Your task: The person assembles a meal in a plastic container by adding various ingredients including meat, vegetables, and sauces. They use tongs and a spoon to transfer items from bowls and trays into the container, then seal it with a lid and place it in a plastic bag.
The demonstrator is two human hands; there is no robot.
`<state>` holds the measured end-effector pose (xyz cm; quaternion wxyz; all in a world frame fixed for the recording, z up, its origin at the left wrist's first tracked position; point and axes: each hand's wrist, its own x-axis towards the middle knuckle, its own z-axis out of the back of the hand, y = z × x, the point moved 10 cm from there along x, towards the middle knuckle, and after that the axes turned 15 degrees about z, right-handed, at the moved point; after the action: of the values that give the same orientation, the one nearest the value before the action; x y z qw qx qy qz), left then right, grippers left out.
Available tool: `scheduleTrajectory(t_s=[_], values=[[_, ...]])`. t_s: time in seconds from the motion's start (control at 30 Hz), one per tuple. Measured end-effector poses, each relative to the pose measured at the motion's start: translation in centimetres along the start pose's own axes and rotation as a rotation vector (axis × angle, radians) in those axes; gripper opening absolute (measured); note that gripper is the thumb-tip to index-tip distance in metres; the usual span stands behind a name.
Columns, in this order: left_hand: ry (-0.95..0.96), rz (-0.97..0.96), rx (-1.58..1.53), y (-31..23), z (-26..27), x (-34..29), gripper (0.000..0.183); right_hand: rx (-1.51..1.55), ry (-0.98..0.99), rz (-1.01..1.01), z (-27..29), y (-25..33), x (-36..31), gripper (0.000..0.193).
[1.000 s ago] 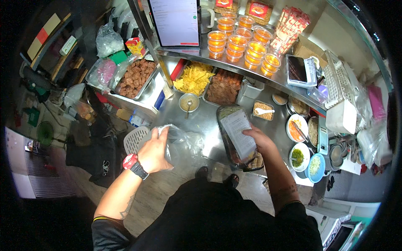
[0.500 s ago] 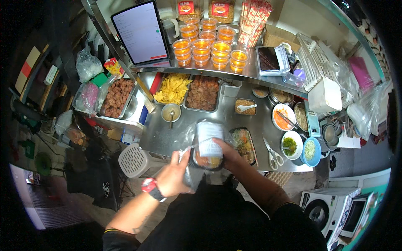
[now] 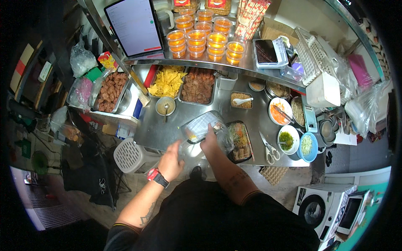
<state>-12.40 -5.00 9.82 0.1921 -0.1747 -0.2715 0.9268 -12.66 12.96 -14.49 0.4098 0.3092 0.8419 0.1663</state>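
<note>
Over the front of the steel counter, a clear plastic bag (image 3: 226,140) wraps a black-based food container (image 3: 202,126) with a white paper slip on top. The package lies tilted, and some of its outline is smeared by motion. My right hand (image 3: 210,143) grips the near side of the bag and container, thumb up. My left hand (image 3: 169,162), with a red and black watch on its wrist, has its fingers closed at the bag's left edge. A second black tray of food (image 3: 240,142) sits on the counter just right of my right hand.
Scissors (image 3: 271,149) lie near the front edge. Bowls of shredded carrot (image 3: 278,109), chopped greens (image 3: 286,141) and pale shreds (image 3: 308,147) stand at right. Behind are trays of yellow pieces (image 3: 167,81) and grilled meat (image 3: 198,85). A shelf above holds orange cups (image 3: 197,39) and a tablet (image 3: 133,27).
The package has turned from upright to a slant, and the bag now spreads to the right. My left hand has moved left and down, my right hand left. The whole view has shifted slightly.
</note>
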Motion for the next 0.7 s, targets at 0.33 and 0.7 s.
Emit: scheduleTrajectory(t_s=[0.33, 0.7], values=[[-0.139, 0.128, 0.144, 4.5, 3.2, 2.2, 0.044, -0.766, 0.607, 0.135, -1.6, 14.3, -8.4, 0.051], [0.146, 0.307, -1.065, 4.5, 1.0, 4.1, 0.01, -1.694, 0.473, 0.183, 6.8, 23.4, 1.5, 0.067]])
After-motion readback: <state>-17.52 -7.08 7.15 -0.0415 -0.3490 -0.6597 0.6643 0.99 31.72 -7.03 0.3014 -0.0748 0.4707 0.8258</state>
